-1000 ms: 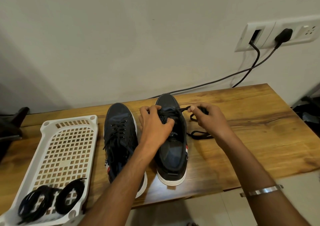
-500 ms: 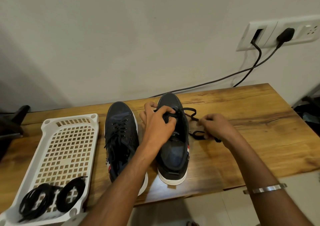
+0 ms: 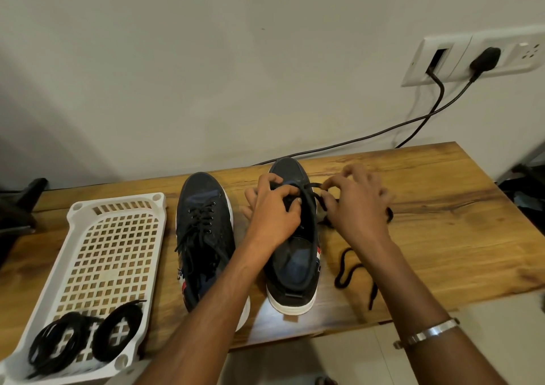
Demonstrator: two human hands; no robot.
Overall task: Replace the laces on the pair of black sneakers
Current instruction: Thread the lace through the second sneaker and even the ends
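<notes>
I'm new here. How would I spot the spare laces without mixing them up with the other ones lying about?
Start at the wooden table and find the white plastic basket at its left end, beside the sneakers. In the basket's near corner lie the spare laces, black and wound into two neat coils. The other loose lace sprawls uncoiled on the bare wood to the right of the shoes.

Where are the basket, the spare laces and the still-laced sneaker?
basket (image 3: 118,207): head view, far rim.
spare laces (image 3: 118,330): head view, right coil, in the basket's near end.
laced sneaker (image 3: 203,190): head view, toe cap.
</notes>
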